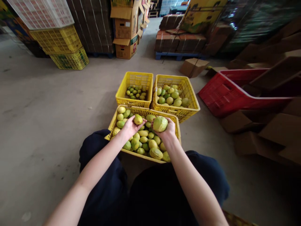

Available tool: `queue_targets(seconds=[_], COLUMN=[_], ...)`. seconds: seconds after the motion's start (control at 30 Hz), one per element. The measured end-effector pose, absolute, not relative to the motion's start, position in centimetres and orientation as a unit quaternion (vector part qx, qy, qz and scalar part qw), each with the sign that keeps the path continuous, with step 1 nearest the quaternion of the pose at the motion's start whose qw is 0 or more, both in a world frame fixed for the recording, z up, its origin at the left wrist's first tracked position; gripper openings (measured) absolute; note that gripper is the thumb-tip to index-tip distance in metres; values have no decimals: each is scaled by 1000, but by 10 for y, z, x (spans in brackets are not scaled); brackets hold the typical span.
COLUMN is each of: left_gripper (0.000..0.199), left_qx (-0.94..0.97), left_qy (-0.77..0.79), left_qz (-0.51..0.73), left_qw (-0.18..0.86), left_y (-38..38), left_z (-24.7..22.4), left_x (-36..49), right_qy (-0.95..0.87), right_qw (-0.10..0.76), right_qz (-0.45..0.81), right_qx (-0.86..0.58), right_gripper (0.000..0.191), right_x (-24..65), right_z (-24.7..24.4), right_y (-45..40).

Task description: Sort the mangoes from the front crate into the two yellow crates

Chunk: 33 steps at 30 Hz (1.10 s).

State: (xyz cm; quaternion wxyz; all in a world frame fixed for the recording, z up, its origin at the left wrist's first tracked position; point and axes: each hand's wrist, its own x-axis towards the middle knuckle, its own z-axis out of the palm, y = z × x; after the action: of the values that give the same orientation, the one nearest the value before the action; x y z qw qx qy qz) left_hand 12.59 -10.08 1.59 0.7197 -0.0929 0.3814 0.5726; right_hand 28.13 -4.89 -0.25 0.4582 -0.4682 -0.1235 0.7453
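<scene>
Above the near yellow crate [178,125], which is full of green-yellow fruit [153,143], my left hand [130,127] holds a small yellow-green fruit [138,119] on its upturned palm and fingers. A larger pale green fruit [160,124] rests in my right hand [169,128], its fingers partly hidden behind the fruit. Behind are two more yellow crates: the left one [134,102] has small green fruit [136,92] at its bottom, and the right one [188,110] contains larger fruit [172,95].
A red crate [217,94] with cardboard in it stands at the right, among open cardboard boxes [279,128]. Stacked crates [57,40] are at the back left. Bundled boxes on a blue pallet [178,56] and a small box [194,66] lie beyond the yellow crates.
</scene>
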Motion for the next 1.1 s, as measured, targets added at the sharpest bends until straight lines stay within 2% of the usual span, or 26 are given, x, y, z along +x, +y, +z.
queue_targets(seconds=[0.4, 0.6, 0.83, 1.1], left_gripper=[31, 29, 29, 24], left_qx=[-85, -76, 0, 61], left_qy=[374, 376, 333, 301], left_qz=[580, 577, 613, 659], left_qw=[718, 721, 716, 687], left_y=[-100, -101, -105, -107], left_z=[15, 19, 25, 32], left_x=[134, 136, 133, 134], right_qy=[-74, -22, -86, -193], right_qw=[447, 439, 420, 453], right_qz=[765, 780, 796, 825], right_qx=[-457, -445, -428, -278], right_gripper=[13, 20, 24, 15], right_x=[274, 274, 272, 273], right_z=[6, 24, 28, 24], right_y=[-56, -61, -67, -70])
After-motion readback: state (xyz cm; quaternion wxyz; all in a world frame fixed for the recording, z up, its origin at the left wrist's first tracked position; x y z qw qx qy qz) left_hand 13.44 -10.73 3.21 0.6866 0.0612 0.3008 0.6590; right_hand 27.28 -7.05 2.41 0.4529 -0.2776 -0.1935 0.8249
